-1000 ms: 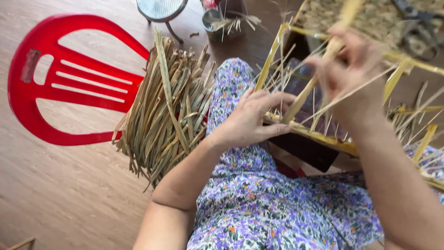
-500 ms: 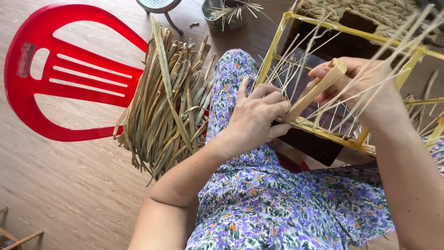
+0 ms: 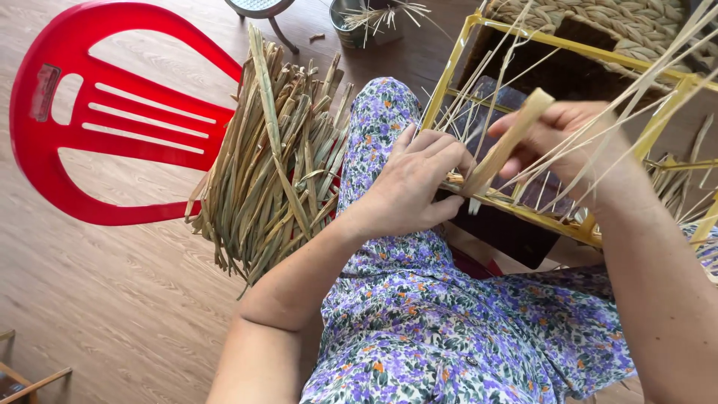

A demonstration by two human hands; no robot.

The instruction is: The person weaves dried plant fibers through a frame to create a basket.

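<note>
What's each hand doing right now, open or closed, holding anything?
Left hand: closed, fingers pinching thin straw strands against the yellow frame.
Right hand: closed on a flat straw strip.

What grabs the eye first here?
The red plastic chair lying on the wooden floor at upper left, with a bundle of dried grass strips heaped beside it. At centre right, the left hand and right hand work a flat strip at a yellow frame over a floral-print lap.
</note>
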